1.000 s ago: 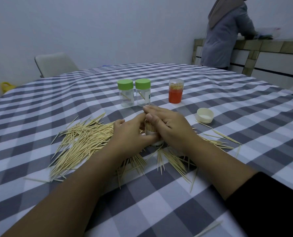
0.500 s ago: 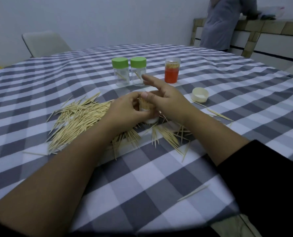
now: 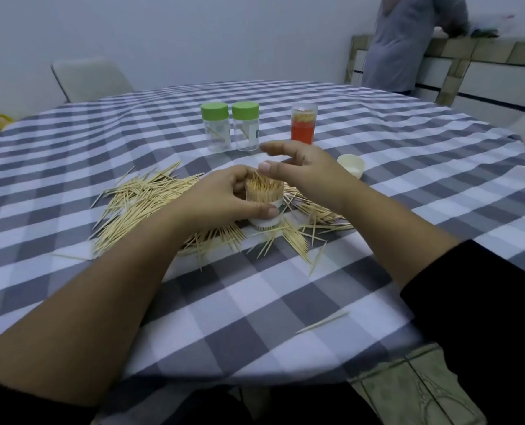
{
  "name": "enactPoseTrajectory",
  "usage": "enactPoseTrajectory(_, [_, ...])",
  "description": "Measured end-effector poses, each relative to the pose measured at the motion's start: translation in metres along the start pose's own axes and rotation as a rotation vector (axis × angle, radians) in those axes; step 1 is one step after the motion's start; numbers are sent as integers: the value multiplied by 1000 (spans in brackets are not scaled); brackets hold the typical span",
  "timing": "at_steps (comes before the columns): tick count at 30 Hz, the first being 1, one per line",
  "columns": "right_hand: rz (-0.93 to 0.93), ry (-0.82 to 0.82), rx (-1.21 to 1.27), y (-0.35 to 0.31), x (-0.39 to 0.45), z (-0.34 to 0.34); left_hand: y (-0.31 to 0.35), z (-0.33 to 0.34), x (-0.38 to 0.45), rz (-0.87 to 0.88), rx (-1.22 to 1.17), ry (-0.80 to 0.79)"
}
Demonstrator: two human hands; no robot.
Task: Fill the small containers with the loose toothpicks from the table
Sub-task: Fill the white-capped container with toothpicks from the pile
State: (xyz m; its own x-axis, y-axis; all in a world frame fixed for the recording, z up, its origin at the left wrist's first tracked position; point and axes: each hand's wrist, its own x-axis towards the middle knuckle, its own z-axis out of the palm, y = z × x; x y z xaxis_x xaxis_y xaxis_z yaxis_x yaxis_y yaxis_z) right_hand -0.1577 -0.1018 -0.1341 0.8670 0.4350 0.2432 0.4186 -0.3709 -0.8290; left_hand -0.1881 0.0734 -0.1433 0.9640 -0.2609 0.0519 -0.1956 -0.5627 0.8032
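gripping the packed container (image 3: 264, 197) — left hand (image 3: 221, 199), right hand (image 3: 304, 167) hovering.

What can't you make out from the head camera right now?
- Lower wall of the small white-banded clear container: covered by the left hand gripping it.
- Toothpicks under both forearms: hidden, so the loose pile's extent is unclear.
- Two green-capped clear jars: contents too small to count.
- Right hand: fingertips blurred.

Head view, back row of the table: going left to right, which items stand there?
Left green-lidded jar → right green-lidded jar → orange container packed with toothpicks → white cap, lying slightly nearer.
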Motion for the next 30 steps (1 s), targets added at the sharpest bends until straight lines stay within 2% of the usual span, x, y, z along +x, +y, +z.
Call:
enactPoseTrajectory(4, [-32,156,-60,6,-21,-6,6,6,-9,-22,-31,14])
enactPoseTrajectory(7, [-20,176,-45,10,-43,-11,6,12,-15,-31,-13,72])
enactPoseTrajectory(10, [55,0,24,8,-66,-19,3,19,-23,-45,-12,154])
enactPoseTrajectory(15, [113,-444,-227,-4,-93,-32,2,30,-31,-38,-2,217])
enactPoseTrajectory(20, [108,-642,-264,-12,-106,-31,-3,42,-35,7,-9,328])
enactPoseTrajectory(23, [76,-639,-351,-12,-107,-29,-5,43,-33,17,41,355])
enactPoseTrajectory(30, [-21,-512,-477,-11,-100,-25,-5,38,-25,-28,57,351])
